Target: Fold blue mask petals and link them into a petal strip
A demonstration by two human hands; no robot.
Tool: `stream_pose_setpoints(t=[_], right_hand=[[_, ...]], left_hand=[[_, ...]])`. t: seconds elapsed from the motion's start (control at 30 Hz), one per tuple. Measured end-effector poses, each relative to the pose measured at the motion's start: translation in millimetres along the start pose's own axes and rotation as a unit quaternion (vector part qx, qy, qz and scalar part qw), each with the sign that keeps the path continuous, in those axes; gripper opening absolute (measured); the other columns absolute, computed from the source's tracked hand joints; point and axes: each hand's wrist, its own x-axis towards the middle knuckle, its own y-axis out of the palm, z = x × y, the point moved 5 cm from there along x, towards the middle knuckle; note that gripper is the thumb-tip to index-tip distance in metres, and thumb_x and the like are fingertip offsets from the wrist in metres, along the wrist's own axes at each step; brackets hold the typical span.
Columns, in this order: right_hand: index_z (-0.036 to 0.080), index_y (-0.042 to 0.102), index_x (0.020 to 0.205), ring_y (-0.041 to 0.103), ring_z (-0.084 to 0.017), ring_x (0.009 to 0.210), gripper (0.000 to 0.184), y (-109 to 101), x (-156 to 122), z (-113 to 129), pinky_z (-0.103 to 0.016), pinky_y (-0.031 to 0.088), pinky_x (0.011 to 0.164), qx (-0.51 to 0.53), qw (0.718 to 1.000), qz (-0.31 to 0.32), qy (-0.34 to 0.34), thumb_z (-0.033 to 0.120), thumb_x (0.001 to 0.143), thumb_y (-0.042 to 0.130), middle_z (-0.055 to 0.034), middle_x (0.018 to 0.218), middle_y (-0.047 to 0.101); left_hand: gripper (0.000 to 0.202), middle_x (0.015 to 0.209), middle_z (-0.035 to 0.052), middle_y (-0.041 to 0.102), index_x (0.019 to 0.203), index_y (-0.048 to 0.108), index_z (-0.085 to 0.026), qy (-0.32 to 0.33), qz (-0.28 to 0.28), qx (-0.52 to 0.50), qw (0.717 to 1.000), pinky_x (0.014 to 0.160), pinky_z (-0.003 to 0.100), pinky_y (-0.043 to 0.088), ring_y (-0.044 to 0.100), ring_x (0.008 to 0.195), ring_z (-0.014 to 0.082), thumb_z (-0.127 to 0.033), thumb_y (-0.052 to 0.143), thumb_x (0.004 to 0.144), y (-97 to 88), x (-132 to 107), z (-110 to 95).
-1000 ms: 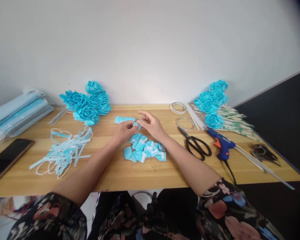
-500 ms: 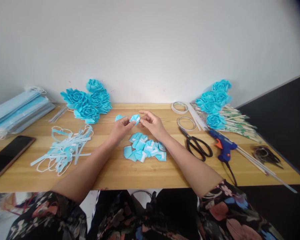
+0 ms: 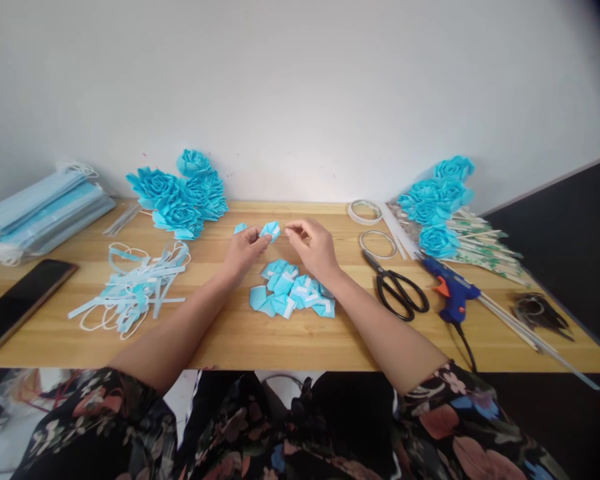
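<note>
Between the thumb and fingers of my left hand is a small folded blue petal piece with a white strip on it. My right hand is just to its right, thumb and fingertips pinched together; whatever is in that pinch, if anything, is too small to make out. Beyond my left hand, another blue piece lies partly covered on the table. Nearer to me, below both hands, lies a loose pile of similar blue petal pieces, several bearing white strips.
Blue flowers stand back left, more back right. Left are face masks, a phone and cut strips with ear loops. Right are tape rolls, scissors, a glue gun and wrapped sticks.
My right hand has drawn slightly away from the petal piece, and its fingers have closed into a pinch. My left hand still holds the piece. The whole view has shifted slightly.
</note>
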Motion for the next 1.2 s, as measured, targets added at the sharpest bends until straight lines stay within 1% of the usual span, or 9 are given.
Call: stream_pose_setpoints(t=[0.1, 0.3, 0.53, 0.67, 0.83, 1.07, 1.13, 1.2], right_hand=[[0.025, 0.071, 0.093, 0.063, -0.021, 0.091, 0.016, 2.0, -1.1, 5.3, -0.035, 0.048, 0.085, -0.063, 0.996, 0.016, -0.056, 0.029, 0.093, 0.056, -0.0046, 0.094, 0.073], [0.026, 0.073, 0.099, 0.064, -0.021, 0.094, 0.016, 7.8, -2.3, 3.1, -0.035, 0.048, 0.086, -0.114, 0.989, 0.036, -0.088, 0.027, 0.093, 0.059, -0.0039, 0.095, 0.074], [0.024, 0.074, 0.095, 0.064, -0.021, 0.092, 0.013, 10.3, -2.5, 0.7, -0.035, 0.047, 0.085, -0.110, 0.989, 0.051, -0.083, 0.027, 0.091, 0.062, -0.0046, 0.093, 0.074], [0.025, 0.074, 0.093, 0.065, -0.021, 0.091, 0.015, 9.9, -2.1, -0.9, -0.034, 0.047, 0.083, -0.102, 0.990, 0.046, -0.085, 0.027, 0.092, 0.060, -0.0040, 0.091, 0.074], [0.022, 0.075, 0.092, 0.065, -0.021, 0.088, 0.017, 8.7, -1.6, -0.8, -0.033, 0.048, 0.081, -0.095, 0.990, 0.045, -0.095, 0.026, 0.093, 0.058, -0.0051, 0.089, 0.074], [0.024, 0.074, 0.092, 0.065, -0.020, 0.091, 0.019, 8.5, -1.4, -1.3, -0.033, 0.048, 0.084, -0.098, 0.991, 0.050, -0.078, 0.027, 0.094, 0.056, -0.0039, 0.092, 0.075], [0.023, 0.074, 0.091, 0.065, -0.020, 0.092, 0.019, 7.9, -1.3, -1.2, -0.033, 0.048, 0.086, -0.081, 0.993, 0.051, -0.070, 0.027, 0.094, 0.056, -0.0043, 0.092, 0.075], [0.023, 0.074, 0.091, 0.066, -0.019, 0.093, 0.020, 6.6, -0.7, -1.4, -0.033, 0.049, 0.086, -0.039, 0.996, 0.055, -0.052, 0.030, 0.094, 0.056, -0.0047, 0.095, 0.075]], left_hand=[[0.028, 0.057, -0.0036, 0.049, 0.068, 0.055, -0.018, 0.005, 0.002, -0.008, 1.000, 0.055, 0.025, 0.032, 0.041, 0.054, 0.0095, -0.044, 0.064, 0.072, 0.9, 1.3, 2.7], [0.028, 0.057, -0.0042, 0.049, 0.069, 0.059, -0.017, 0.029, 0.010, -0.023, 0.999, 0.054, 0.024, 0.032, 0.040, 0.054, 0.0090, -0.044, 0.067, 0.072, 3.3, 2.3, 4.1], [0.030, 0.058, -0.0042, 0.050, 0.072, 0.064, -0.017, 0.045, 0.015, -0.031, 0.998, 0.054, 0.024, 0.032, 0.040, 0.056, 0.0091, -0.046, 0.070, 0.071, 5.4, 1.1, 1.7], [0.030, 0.060, -0.0039, 0.050, 0.071, 0.064, -0.017, 0.042, 0.014, -0.020, 0.999, 0.054, 0.024, 0.032, 0.039, 0.057, 0.0095, -0.046, 0.070, 0.071, 5.5, 2.0, 2.5], [0.031, 0.061, -0.0030, 0.051, 0.073, 0.065, -0.017, 0.045, 0.018, -0.014, 0.999, 0.055, 0.024, 0.033, 0.041, 0.058, 0.0102, -0.047, 0.070, 0.071, 5.4, 2.8, 3.7], [0.030, 0.058, -0.0037, 0.049, 0.070, 0.062, -0.017, 0.054, 0.026, -0.015, 0.998, 0.054, 0.024, 0.032, 0.040, 0.056, 0.0094, -0.046, 0.070, 0.072, 6.2, 2.3, 1.5], [0.029, 0.058, -0.0038, 0.050, 0.070, 0.062, -0.017, 0.056, 0.029, -0.025, 0.998, 0.054, 0.024, 0.032, 0.040, 0.055, 0.0093, -0.045, 0.070, 0.072, 6.2, 1.5, -0.3], [0.027, 0.057, -0.0038, 0.050, 0.070, 0.062, -0.017, 0.051, 0.033, -0.039, 0.997, 0.055, 0.024, 0.033, 0.041, 0.055, 0.0092, -0.043, 0.070, 0.073, 6.0, 0.5, -1.9]])
